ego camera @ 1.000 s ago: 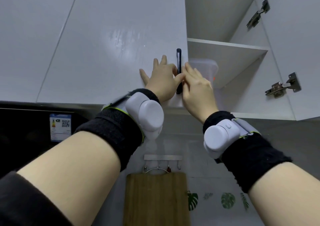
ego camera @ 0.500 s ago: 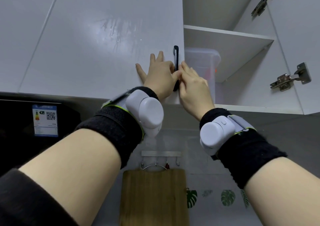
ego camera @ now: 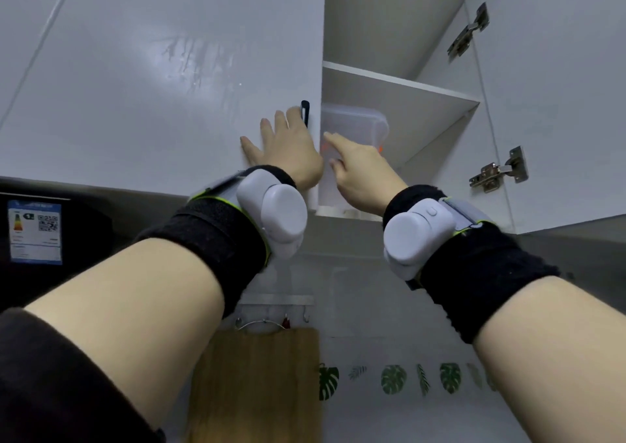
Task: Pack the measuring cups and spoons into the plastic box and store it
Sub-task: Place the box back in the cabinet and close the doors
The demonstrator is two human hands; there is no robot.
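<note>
Reaching up and forward with both bare forearms, converging toward the middle. Spreading the left hand flat, palm turned away, fingers straight and fanned. Holding the right hand just beside it, forefinger stretching ahead, the others curling loosely, gripping nothing. Wearing black wristbands and pale strapped-on units at both wrists.
</note>
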